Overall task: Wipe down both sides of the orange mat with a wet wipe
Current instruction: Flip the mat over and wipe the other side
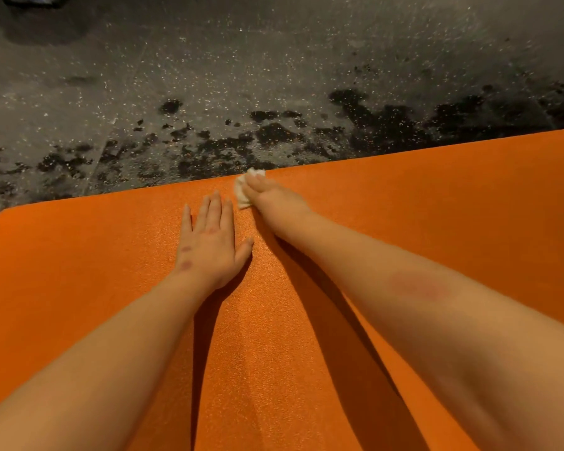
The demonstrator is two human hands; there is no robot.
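Bare forearms [118,336], left hand [210,245], right hand [275,198]

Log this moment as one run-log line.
step: wiping upper face | right hand: presses wet wipe on orange mat, far edge | left hand: flat on mat

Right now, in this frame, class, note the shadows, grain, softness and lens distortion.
Head view: hard dark shadows lie on the orange mat between the forearms; the speckled floor looks grainy, brighter top right; the right hand and wet wipe are slightly soft; wide-angle stretch enlarges the near forearms.
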